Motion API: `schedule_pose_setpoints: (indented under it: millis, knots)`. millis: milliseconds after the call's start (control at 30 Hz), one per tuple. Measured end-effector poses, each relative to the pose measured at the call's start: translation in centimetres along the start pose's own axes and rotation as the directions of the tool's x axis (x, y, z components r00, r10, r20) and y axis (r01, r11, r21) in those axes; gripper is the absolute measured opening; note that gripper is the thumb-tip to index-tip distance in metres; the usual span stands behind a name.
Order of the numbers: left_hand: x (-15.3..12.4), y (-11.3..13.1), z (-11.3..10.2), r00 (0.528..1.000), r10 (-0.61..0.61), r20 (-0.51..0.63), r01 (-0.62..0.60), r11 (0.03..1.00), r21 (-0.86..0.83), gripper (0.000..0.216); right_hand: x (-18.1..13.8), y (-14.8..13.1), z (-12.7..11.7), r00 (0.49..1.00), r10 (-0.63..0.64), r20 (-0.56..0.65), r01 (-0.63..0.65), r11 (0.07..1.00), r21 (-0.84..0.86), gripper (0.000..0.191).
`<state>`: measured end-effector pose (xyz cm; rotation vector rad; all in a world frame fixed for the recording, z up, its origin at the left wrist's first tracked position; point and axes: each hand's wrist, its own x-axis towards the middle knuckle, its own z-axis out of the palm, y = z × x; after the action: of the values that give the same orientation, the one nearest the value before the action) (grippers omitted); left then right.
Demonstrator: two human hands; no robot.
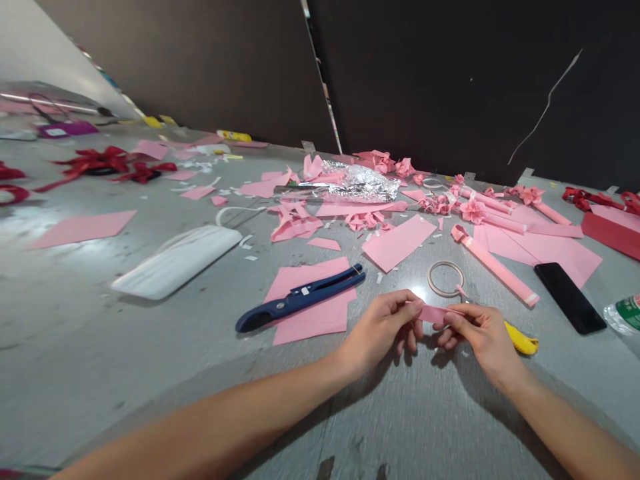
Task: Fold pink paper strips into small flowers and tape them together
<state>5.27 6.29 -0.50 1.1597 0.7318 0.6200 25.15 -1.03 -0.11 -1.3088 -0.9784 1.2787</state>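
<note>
A small pink strip of paper is stretched between the two hands over the grey surface, well apart from the far edge, where that surface meets a dark panel. The strip's long axis runs crosswise, roughly along that far edge, one end pointing to each hand. The left hand pinches the left end between thumb and forefinger; the right hand grips the other end likewise (its remaining fingers curl loosely underneath).

Just beyond the strip, toward the far edge, lies a tape ring. Something yellow shows beside the right hand, partly hidden by it. Farther right, a pink rolled stick and a black phone both lie slantwise. Left of the hands, a navy tool rests across pink sheets, its narrower end toward the right and the far edge.
</note>
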Motion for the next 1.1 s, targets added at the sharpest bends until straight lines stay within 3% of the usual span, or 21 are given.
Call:
schedule_pose_setpoints:
  millis: [667,800,967,1100]
  knots:
    - [0.6,0.9,-0.9,0.997,0.053,-0.064,-0.046,0.993,0.104,0.046,0.2,-0.1,-1.0,1.0,0.002,-0.018,-0.003,0.998,-0.06,0.056]
    - [0.5,0.6,-0.8,0.994,0.082,-0.075,-0.071,0.987,0.146,0.042,0.0,-0.4,-1.2,0.999,-0.009,0.048,0.017,0.986,-0.166,0.048]
    - [-0.5,0.5,-0.4,0.986,0.122,0.116,-0.163,0.869,0.467,0.03,-0.9,-1.3,-1.0,0.971,-0.086,0.223,0.182,0.869,-0.46,0.031]
    - [-1.2,0.1,0.0,0.951,0.18,0.251,-0.296,0.762,0.576,0.028,-1.3,-1.5,-0.6,0.957,-0.088,0.277,0.224,0.828,-0.514,0.032]
